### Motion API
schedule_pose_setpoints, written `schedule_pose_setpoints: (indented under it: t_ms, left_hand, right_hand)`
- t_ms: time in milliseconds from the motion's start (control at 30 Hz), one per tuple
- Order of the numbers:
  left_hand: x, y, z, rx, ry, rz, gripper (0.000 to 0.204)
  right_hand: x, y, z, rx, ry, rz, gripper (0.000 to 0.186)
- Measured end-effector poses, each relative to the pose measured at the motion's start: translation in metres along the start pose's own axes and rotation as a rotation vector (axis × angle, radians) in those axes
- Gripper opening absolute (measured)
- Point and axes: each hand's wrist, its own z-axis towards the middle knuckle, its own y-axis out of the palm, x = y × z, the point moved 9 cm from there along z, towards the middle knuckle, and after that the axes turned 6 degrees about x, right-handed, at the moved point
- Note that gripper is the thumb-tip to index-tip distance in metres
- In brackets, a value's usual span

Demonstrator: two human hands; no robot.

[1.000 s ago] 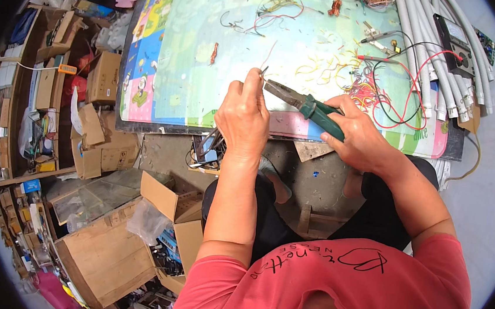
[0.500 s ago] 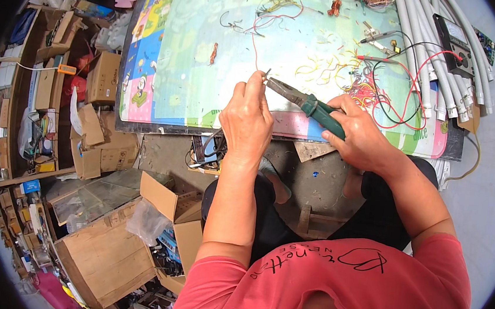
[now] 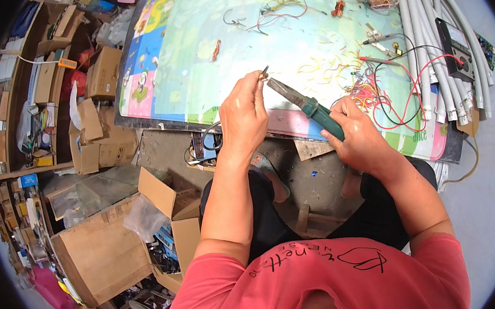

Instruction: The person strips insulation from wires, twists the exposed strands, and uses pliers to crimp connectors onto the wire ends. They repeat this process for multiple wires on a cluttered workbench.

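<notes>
My left hand pinches a small metal piece with a thin dark tip poking up from the fingertips; its exact shape is unclear. A black cable hangs beside this hand. My right hand grips pliers by their green handles, their metal jaws pointing left at the piece, very close to my left fingertips. Both hands are over the front of a mat-covered table. Loose yellow and red wire scraps lie beyond my right hand, and a small red wire bundle lies behind my left.
A meter with red and black leads sits on white conduit pipes at the right. More wires lie farther back. Wooden shelves and cardboard boxes crowd the left. A small wooden stool stands between my legs.
My left hand and the pliers have shifted only slightly. A thin red wire that showed above my left fingertips is no longer visible there.
</notes>
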Motion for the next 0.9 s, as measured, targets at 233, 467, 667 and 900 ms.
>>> schedule_pose_setpoints:
  t_ms: [233,467,667,900]
  left_hand:
    - [-0.010,0.001,-0.002,0.055,-0.067,0.092,0.015]
    - [-0.015,0.007,0.001,0.070,-0.106,0.161,0.014]
    - [-0.063,-0.011,0.010,0.211,-0.268,0.168,0.018]
    - [-0.068,-0.030,0.011,0.144,-0.324,0.123,0.019]
  right_hand:
    - [-0.005,0.008,-0.003,-0.042,0.057,-0.003,0.016]
    - [-0.003,0.008,-0.005,-0.057,0.141,0.035,0.012]
    - [0.000,0.007,-0.015,-0.051,0.095,-0.007,0.016]
    - [0.020,0.008,-0.022,-0.108,0.126,-0.030,0.017]
